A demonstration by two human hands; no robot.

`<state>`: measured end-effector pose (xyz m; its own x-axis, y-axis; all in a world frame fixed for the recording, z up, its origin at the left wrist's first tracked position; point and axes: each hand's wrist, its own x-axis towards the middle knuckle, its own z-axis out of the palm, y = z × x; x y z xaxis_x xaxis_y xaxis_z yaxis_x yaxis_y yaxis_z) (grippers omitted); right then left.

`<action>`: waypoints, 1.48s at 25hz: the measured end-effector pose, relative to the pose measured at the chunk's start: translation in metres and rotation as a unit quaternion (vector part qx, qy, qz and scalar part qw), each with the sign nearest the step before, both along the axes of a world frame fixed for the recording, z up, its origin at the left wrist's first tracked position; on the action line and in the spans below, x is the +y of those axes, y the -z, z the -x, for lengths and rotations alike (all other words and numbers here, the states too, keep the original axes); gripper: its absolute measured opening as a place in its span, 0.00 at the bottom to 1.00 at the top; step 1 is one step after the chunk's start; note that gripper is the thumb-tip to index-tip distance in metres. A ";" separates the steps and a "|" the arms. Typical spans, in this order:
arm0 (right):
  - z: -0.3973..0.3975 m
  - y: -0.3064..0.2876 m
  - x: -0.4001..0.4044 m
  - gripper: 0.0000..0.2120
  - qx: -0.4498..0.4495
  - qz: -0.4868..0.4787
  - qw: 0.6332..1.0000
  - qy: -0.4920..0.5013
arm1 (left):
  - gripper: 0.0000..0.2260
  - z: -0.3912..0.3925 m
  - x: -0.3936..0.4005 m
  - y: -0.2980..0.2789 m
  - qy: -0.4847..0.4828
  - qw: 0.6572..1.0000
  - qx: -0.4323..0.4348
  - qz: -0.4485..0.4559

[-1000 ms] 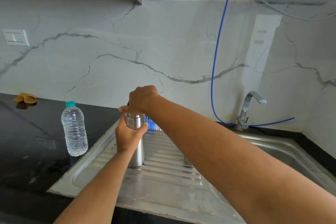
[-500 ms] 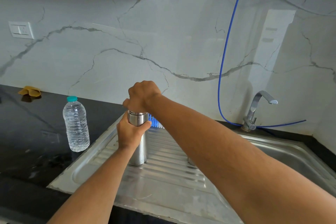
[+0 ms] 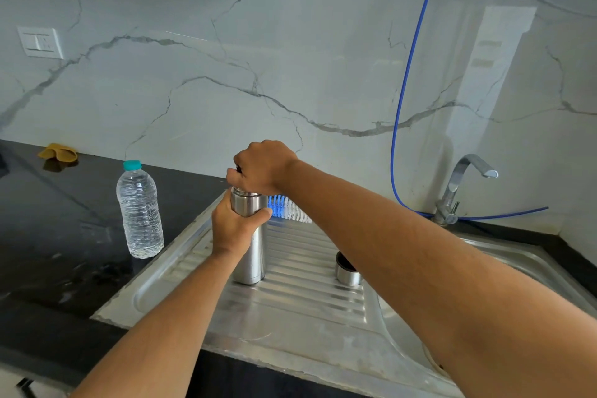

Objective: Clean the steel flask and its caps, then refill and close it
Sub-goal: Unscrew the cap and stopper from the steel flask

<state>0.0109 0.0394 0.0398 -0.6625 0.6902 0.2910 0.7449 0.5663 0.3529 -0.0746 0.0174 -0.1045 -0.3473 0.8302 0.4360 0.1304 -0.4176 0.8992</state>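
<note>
The flask [image 3: 249, 245] stands upright on the ribbed steel drainboard [image 3: 300, 307], near its back left part. The left hand [image 3: 234, 226] wraps its upper body, fingers and thumb curled round it in a firm grip. The right hand [image 3: 263, 168] sits on top of the flask with its fingers curled down over the mouth; a small dark part shows between the fingers, but what it holds there cannot be made out.

A steel cap [image 3: 347, 270] lies on the drainboard to the right of the flask, apart from it, partly hidden by the right forearm. A blue and white brush [image 3: 287, 205] lies behind the flask. A plastic water bottle [image 3: 139, 210] with a teal lid stands on the black bench [image 3: 48, 252] to the left. The tap [image 3: 458, 186] stands at the back right, with a blue hose [image 3: 407, 74] hanging down the wall beside it.
</note>
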 end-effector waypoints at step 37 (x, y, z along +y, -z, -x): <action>0.013 -0.069 -0.033 0.29 -0.081 0.220 0.962 0.142 | 0.17 0.001 -0.002 0.001 0.018 0.999 -0.006 -0.027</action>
